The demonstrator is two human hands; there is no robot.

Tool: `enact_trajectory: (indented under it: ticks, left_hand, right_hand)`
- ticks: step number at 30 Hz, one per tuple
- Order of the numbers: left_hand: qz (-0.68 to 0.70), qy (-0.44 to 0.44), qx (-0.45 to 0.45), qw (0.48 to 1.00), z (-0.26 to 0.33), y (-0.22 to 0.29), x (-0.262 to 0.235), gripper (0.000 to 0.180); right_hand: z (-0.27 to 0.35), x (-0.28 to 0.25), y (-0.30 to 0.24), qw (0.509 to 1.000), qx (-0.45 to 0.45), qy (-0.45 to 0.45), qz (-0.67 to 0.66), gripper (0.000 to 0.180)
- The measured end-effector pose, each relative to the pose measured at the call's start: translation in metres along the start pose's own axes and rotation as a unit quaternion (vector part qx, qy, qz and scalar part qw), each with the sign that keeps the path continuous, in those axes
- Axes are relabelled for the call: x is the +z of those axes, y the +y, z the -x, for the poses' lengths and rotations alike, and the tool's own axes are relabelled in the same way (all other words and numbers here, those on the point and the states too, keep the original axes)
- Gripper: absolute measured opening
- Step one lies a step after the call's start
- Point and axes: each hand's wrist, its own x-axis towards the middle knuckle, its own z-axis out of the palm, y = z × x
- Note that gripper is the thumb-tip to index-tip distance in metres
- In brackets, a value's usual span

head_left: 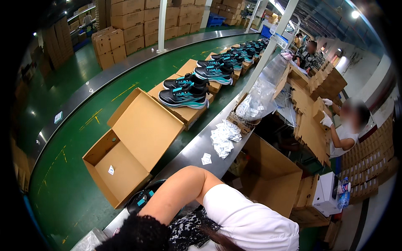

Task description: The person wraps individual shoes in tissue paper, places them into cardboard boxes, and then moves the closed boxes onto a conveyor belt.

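My right arm, in a white sleeve, bends across the lower middle, and its forearm runs down to the left. Neither of my hands shows; I cannot see what they hold. Beside the forearm is a black and teal sneaker (140,201), mostly hidden by the arm and the box. An open cardboard shoe box (146,127) lies just beyond, its lid folded back. One small white packet (111,170) rests on the box's bottom. A heap of similar white packets (224,138) lies on the metal table edge, with a few loose packets (206,158) nearer to me.
Pairs of black and teal sneakers (184,95) stand on closed boxes along the green conveyor (79,146). A bin of bagged packets (251,106) sits beyond the heap. A large open carton (268,175) stands at right. A co-worker in white gloves (327,119) handles a box.
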Motion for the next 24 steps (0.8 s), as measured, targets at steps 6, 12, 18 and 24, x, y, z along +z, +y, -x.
enact_trajectory:
  ticks: [6,12,18,24]
  left_hand:
    - [0.029,0.044,0.006,0.999,-0.007,0.032,-0.014,0.030]
    - [0.142,0.056,0.040,0.988,-0.018,0.107,-0.022,0.031]
    - [0.434,-0.182,0.066,0.880,-0.022,0.207,0.076,0.020]
    - [0.488,-0.304,0.130,0.808,-0.013,0.295,0.126,0.014]
  right_hand:
    - [0.063,-0.001,0.041,0.990,0.109,-0.058,0.072,0.059]
    - [0.115,-0.043,0.083,0.939,0.239,-0.087,0.233,0.077]
    - [0.203,-0.093,0.194,0.851,0.411,0.313,-0.093,0.057]
    - [0.198,-0.167,0.139,0.929,0.334,0.159,0.004,0.017]
